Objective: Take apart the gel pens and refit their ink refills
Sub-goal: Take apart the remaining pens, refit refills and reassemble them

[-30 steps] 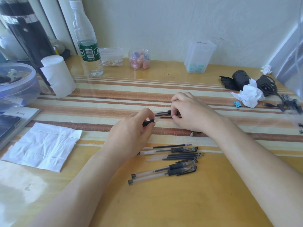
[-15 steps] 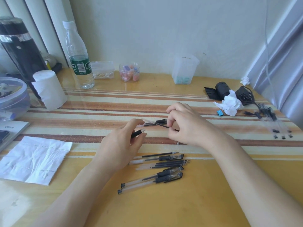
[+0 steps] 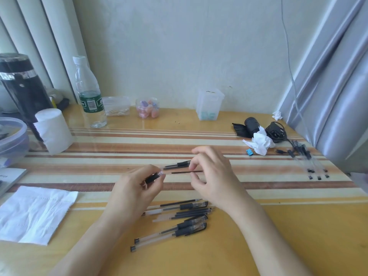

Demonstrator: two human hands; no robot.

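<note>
My left hand (image 3: 137, 188) pinches a black grip section (image 3: 153, 177) of a gel pen between thumb and fingers. My right hand (image 3: 214, 176) holds a thin black ink refill (image 3: 183, 172) by its right end, the refill pointing left toward the grip section. Just behind the refill lies a clear pen barrel with its cap (image 3: 176, 164) on the striped table. Below my hands, a loose pile of gel pens and refills (image 3: 183, 216) lies on the yellow part of the table (image 3: 258, 246).
A white paper napkin (image 3: 33, 214) lies at the front left, a tissue roll (image 3: 52, 132) and water bottle (image 3: 88, 94) at the back left. More pens (image 3: 310, 162) lie at the right edge, beside crumpled tissue (image 3: 260, 142), a blue clip (image 3: 250, 152) and black cables (image 3: 275, 131).
My hands have moved apart. The right hand has drawn the refill out to the right, away from the grip section in my left hand. The camera tilted up.
</note>
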